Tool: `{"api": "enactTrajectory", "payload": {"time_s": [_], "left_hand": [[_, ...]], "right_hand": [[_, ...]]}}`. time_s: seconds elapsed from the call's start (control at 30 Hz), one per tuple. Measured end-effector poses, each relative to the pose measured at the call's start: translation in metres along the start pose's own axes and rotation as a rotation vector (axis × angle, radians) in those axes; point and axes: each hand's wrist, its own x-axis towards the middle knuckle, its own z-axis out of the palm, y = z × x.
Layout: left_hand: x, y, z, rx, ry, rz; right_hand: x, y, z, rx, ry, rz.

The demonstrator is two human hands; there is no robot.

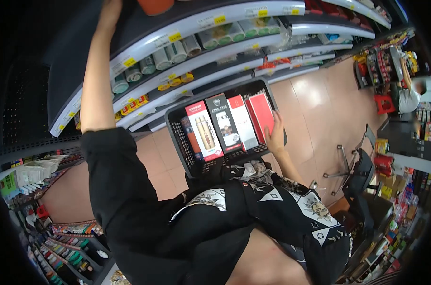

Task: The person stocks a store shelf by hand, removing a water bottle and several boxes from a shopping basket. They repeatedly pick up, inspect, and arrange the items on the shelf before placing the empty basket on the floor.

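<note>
My left arm reaches up to the top shelf (pixel 144 28), and my left hand (pixel 110 13) is at the upper frame edge with its fingers cut off from view. An orange-red container (pixel 156 5) stands to the right of it. Down at the dark plastic basket (pixel 172 114), my right hand (pixel 275 137) lies with fingers stretched out against a red box (pixel 260 111) by the right rim. Also upright in the basket are a white-and-red box (pixel 242 124), a black box (pixel 223 121) with a bottle picture, and a red-and-white flask box (pixel 204 133).
Lower shelves hold several canisters (pixel 177 51) and yellow-topped items (pixel 175 80). An office chair (pixel 360 175) stands at right on the tiled floor (pixel 301 142). Farther off, a person (pixel 408 99) is near a red stool (pixel 384 103). Goods racks (pixel 68 247) stand at lower left.
</note>
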Motion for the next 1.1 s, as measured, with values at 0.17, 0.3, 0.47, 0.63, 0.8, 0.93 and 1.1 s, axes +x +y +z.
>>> {"api": "enactTrajectory", "payload": {"time_s": [0.17, 0.3, 0.47, 0.63, 0.8, 0.93, 1.1], "left_hand": [[-0.117, -0.040, 0.013, -0.079, 0.446, 0.570], [-0.238, -0.078, 0.088, -0.071, 0.111, 0.395], [-0.353, -0.142, 0.222, -0.256, -0.484, 0.007], [-0.421, -0.151, 0.290, -0.368, -0.989, -0.412], [-0.443, -0.141, 0.312, -0.119, -0.886, -0.500], [-0.426, -0.124, 0.301, -0.313, -0.848, -0.630], [-0.419, -0.107, 0.307, -0.580, -0.695, -0.672]], "right_hand": [[-0.022, 0.026, 0.026, -0.222, -0.156, 0.135], [-0.018, 0.055, 0.049, -0.291, -0.127, 0.302], [-0.015, 0.062, 0.053, -0.361, -0.159, 0.362], [-0.011, 0.057, 0.050, -0.358, -0.261, 0.485], [-0.008, 0.051, 0.039, -0.205, -0.202, 0.552], [-0.013, 0.044, 0.029, -0.027, -0.053, 0.583], [-0.031, 0.021, 0.012, 0.214, 0.095, 0.413]]}}
